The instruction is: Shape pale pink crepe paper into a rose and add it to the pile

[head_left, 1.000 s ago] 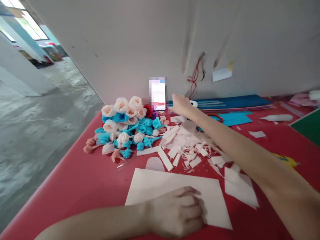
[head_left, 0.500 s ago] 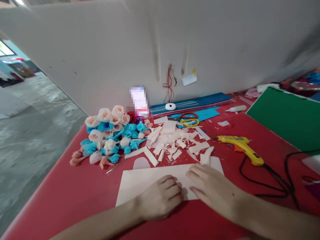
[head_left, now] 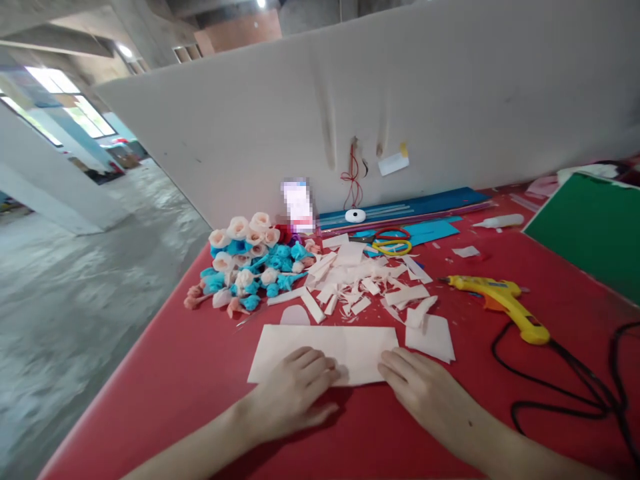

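Note:
A folded-looking white paper sheet (head_left: pixel 295 340) lies flat on the red tabletop in front of me. My left hand (head_left: pixel 295 390) rests on its lower edge, fingers lightly bent and the thumb apart on the table. At the sheet's right edge lies my right hand (head_left: pixel 425 387), fingertips on the paper and fingers close together; its thumb is hidden. Just beyond my right fingers are loose pale paper pieces (head_left: pixel 435 337). A rounded paper piece (head_left: pixel 295 315) shows behind the sheet's upper edge.
Paper scraps (head_left: pixel 365 273) are heaped behind the sheet, near yellow-and-red-handled scissors (head_left: pixel 393 245). Paper flowers (head_left: pixel 250 260) stand clustered at left by a phone (head_left: pixel 299 205). A yellow glue gun (head_left: pixel 505 300) with black cord lies right, a green board (head_left: pixel 590 230) beyond it.
The view has tilted up and shifted left. My left hand has moved left along the sheet and its thumb has spread. My right hand has moved to the sheet's right edge.

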### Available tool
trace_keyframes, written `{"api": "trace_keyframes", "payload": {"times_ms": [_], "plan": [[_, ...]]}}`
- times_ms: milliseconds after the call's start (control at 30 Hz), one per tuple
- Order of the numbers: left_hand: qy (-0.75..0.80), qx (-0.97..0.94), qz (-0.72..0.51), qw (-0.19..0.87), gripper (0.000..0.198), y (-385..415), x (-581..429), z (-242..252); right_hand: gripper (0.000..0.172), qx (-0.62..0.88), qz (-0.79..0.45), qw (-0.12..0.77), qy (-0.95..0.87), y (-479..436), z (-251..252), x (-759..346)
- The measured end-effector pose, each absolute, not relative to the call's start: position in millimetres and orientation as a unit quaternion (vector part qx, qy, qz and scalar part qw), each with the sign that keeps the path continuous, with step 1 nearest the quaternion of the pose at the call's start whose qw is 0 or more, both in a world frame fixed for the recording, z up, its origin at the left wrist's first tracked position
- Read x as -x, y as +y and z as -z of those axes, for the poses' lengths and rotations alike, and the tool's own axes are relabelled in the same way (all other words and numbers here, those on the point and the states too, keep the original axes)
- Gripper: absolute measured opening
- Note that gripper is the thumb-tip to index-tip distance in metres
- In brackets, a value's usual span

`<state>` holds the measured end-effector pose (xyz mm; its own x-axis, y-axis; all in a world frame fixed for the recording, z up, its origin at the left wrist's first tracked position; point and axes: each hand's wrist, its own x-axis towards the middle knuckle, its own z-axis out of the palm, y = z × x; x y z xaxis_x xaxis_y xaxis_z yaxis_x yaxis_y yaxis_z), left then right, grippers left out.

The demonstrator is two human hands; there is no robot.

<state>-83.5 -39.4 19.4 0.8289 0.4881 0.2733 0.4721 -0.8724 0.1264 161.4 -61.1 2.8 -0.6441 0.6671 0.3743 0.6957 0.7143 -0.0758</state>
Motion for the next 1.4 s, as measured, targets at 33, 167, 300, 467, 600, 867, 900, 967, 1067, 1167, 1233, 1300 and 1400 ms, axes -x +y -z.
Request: {"api": "trace_keyframes", "payload": {"times_ms": [33,167,300,467,600,867,900,967,1067,1167,1233,1300,1400], "plan": [[0.266,-0.952,-0.149,0.02,0.031,-40.3,87.3,-19.8,0.034,0.38,0.009,0.2,-0.903,-59.4,-4.4,-163.1],[0.326,-0.933,-0.154,-0.018,0.024,-39.3,106.1,-23.7,0.027,0.424,-0.123,0.281,-0.852,-50.9,-15.7,-171.1],[0.356,-0.916,-0.176,-0.055,0.023,-34.2,124.9,-36.1,0.02,0.461,-0.175,0.334,-0.803,-42.0,-29.5,-177.8],[0.369,-0.9,-0.214,-0.086,0.017,-28.2,137.2,-57.0,0.014,0.505,-0.205,0.351,-0.761,-33.4,-41.4,-185.4],[0.471,-0.833,-0.288,0.034,0.006,-20.5,147.1,-68.6,0.01,0.596,-0.27,0.356,-0.667,-27.2,-48.4,-195.8],[0.599,-0.705,-0.334,0.182,0.029,-13.3,156.8,-65.9,0.025,0.618,-0.416,0.333,-0.578,-18.3,-53.0,-200.9],[0.6,-0.7,-0.339,0.186,0.03,-13.1,156.5,-64.5,0.026,0.616,-0.428,0.332,-0.571,-17.5,-51.9,-200.7],[0.6,-0.694,-0.352,0.186,0.03,-12.5,155.7,-62.5,0.027,0.611,-0.453,0.331,-0.558,-16.0,-48.9,-200.9],[0.587,-0.697,-0.37,0.18,0.027,-11.5,154.9,-61.5,0.029,0.594,-0.499,0.321,-0.543,-14.1,-43.7,-202.1],[0.559,-0.712,-0.387,0.173,0.02,-11.0,155.0,-60.9,0.031,0.583,-0.541,0.316,-0.518,-13.3,-39.6,-202.6],[0.536,-0.726,-0.398,0.165,0.014,-11.1,155.2,-59.7,0.032,0.584,-0.552,0.317,-0.503,-13.4,-38.4,-202.2],[0.512,-0.739,-0.409,0.155,0.01,-11.1,155.3,-57.6,0.032,0.583,-0.56,0.319,-0.495,-13.9,-38.7,-201.5],[0.48,-0.756,-0.422,0.139,0.01,-10.4,155.3,-52.9,0.03,0.569,-0.596,0.304,-0.479,-13.9,-40.9,-200.5]]}}
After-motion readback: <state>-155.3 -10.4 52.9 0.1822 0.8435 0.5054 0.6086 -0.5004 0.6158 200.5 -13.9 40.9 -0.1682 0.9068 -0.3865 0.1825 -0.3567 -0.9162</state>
